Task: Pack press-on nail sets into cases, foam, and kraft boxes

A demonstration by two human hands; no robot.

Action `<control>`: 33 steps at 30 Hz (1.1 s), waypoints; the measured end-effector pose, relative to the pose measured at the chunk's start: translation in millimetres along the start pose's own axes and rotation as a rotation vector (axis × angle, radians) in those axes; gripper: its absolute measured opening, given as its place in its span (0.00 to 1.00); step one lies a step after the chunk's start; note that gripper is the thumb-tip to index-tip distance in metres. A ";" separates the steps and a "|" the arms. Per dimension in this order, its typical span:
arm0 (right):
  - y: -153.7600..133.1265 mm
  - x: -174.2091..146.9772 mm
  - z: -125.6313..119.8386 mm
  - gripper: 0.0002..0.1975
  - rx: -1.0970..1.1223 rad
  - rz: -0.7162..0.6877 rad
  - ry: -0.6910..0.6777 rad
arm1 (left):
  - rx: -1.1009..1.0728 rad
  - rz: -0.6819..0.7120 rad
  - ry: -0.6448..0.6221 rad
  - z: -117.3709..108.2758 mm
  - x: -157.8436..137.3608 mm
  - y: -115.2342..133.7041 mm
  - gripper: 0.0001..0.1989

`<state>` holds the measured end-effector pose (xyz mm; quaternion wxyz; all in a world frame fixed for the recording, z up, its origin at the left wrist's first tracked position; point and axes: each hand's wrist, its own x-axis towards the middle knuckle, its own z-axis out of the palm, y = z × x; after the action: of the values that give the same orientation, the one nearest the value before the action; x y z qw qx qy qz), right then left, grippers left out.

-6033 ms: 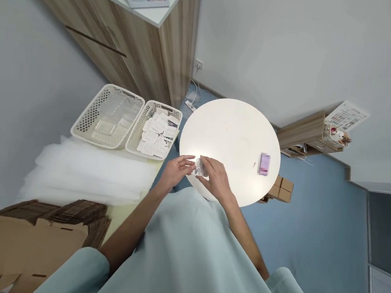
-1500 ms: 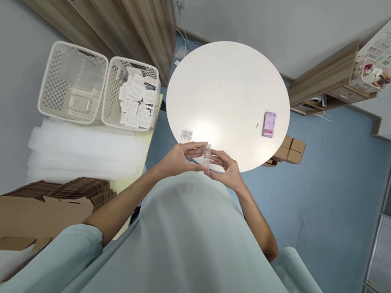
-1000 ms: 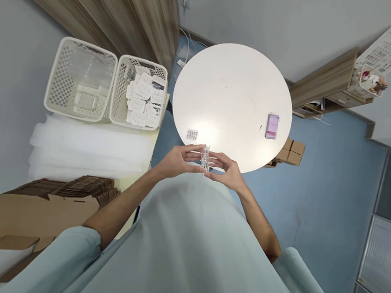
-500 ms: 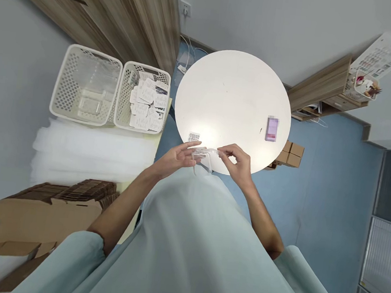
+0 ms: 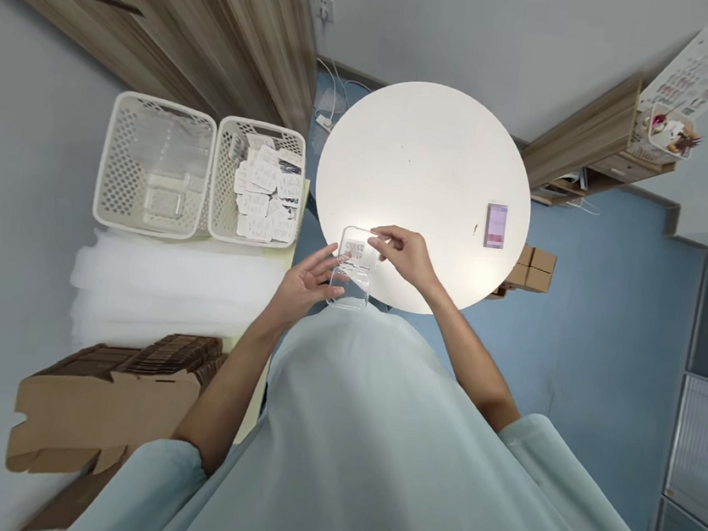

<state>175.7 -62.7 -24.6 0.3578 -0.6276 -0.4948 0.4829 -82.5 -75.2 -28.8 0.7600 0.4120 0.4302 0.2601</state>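
Both hands hold a clear plastic hinged box [image 5: 351, 289], spread open over the near edge of the round white table. My left hand [image 5: 304, 285] grips its left side near the hinge, thumb on the lower half and fingers at the upper half. With thumb and fingertips, my right hand [image 5: 407, 256] pinches the top right edge of the raised half. A small card with rows of dark spots [image 5: 354, 250] shows through the clear plastic; its details are too small to read.
The white table [image 5: 430, 155] carries a phone [image 5: 495, 225] at right. To the left stand a basket of clear boxes [image 5: 107, 161] and a basket of printed cards [image 5: 299, 183], above white sheeting [image 5: 179, 280] and flattened cardboard boxes [image 5: 108, 408]. Brown cartons [image 5: 538, 269] sit beyond the table.
The clear box has been unfolded and its upper half raised away from me, now over the small card. My right hand has moved left and up with the edge.
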 end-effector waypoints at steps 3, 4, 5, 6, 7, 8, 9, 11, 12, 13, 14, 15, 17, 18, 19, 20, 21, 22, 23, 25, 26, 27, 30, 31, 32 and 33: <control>26.6 23.2 12.4 0.26 -0.054 0.038 0.009 | -0.045 -0.022 0.100 -9.7 -4.0 -6.2 0.53; 38.2 30.7 16.4 0.24 -0.116 0.060 0.013 | -0.062 -0.027 0.135 -13.4 -6.5 -8.6 0.53; 50.8 37.6 20.5 0.21 -0.205 0.086 0.003 | -0.078 -0.033 0.169 -17.2 -9.5 -11.0 0.53; 64.0 43.8 25.0 0.19 -0.303 0.120 -0.021 | -0.091 -0.040 0.201 -21.2 -13.1 -13.2 0.53; 77.3 49.2 30.0 0.19 -0.401 0.159 -0.057 | -0.100 -0.048 0.230 -25.3 -17.0 -15.3 0.52; 90.2 53.7 35.5 0.20 -0.484 0.200 -0.091 | -0.107 -0.055 0.256 -29.4 -21.3 -17.3 0.52; 102.3 57.3 41.4 0.22 -0.551 0.234 -0.140 | -0.111 -0.060 0.280 -33.5 -25.7 -19.0 0.51; 122.7 62.3 53.8 0.25 -0.663 0.292 -0.213 | -0.120 -0.063 0.322 -41.0 -34.7 -21.9 0.49; 130.6 64.1 59.8 0.26 -0.710 0.313 -0.240 | -0.125 -0.063 0.342 -44.4 -39.2 -23.3 0.48; 136.9 65.6 65.5 0.28 -0.755 0.329 -0.257 | -0.132 -0.061 0.362 -47.4 -43.5 -24.6 0.47; 141.9 66.8 70.6 0.29 -0.797 0.338 -0.268 | -0.139 -0.059 0.383 -50.0 -47.6 -25.8 0.47; 145.5 67.9 75.1 0.29 -0.835 0.339 -0.273 | -0.148 -0.057 0.404 -52.2 -51.6 -27.1 0.46; 149.9 69.9 82.3 0.28 -0.897 0.326 -0.277 | -0.163 -0.055 0.439 -55.4 -58.8 -29.5 0.44; 150.9 70.6 85.0 0.27 -0.919 0.314 -0.276 | -0.167 -0.055 0.451 -56.4 -61.8 -30.6 0.43; 151.4 71.0 87.1 0.26 -0.934 0.301 -0.272 | -0.169 -0.057 0.460 -57.0 -64.4 -31.5 0.42; 151.5 71.0 88.7 0.26 -0.943 0.292 -0.267 | -0.170 -0.061 0.464 -57.2 -66.4 -32.1 0.41; 151.3 70.4 89.7 0.25 -0.943 0.288 -0.262 | -0.170 -0.067 0.466 -56.9 -67.8 -32.5 0.40; 150.9 69.2 90.0 0.25 -0.936 0.288 -0.261 | -0.173 -0.074 0.465 -56.2 -68.4 -32.5 0.39; 150.2 67.2 89.6 0.24 -0.918 0.290 -0.262 | -0.176 -0.081 0.461 -55.0 -68.2 -32.1 0.39; 148.5 60.5 85.9 0.18 -0.856 0.288 -0.267 | -0.177 -0.092 0.436 -51.1 -65.2 -30.2 0.39; 147.4 55.9 82.3 0.15 -0.816 0.281 -0.262 | -0.171 -0.095 0.416 -48.4 -62.5 -28.7 0.40; 145.9 50.5 77.6 0.13 -0.773 0.273 -0.247 | -0.162 -0.097 0.392 -45.2 -59.0 -27.0 0.40; 137.1 30.3 55.2 0.12 -0.617 0.259 -0.128 | -0.143 -0.106 0.324 -33.4 -44.3 -21.6 0.44; 131.8 22.4 45.2 0.12 -0.546 0.256 -0.067 | -0.143 -0.109 0.304 -28.7 -38.3 -19.9 0.46; 124.8 13.8 34.3 0.12 -0.465 0.250 0.005 | -0.141 -0.113 0.283 -23.7 -31.8 -18.5 0.47; 116.1 4.7 22.7 0.14 -0.373 0.241 0.078 | -0.138 -0.115 0.257 -18.4 -24.9 -17.3 0.47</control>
<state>186.1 -88.3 -139.7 0.1943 -0.7557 -0.4828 0.3977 -110.1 -95.5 -37.9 0.7389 0.2968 0.5279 0.2955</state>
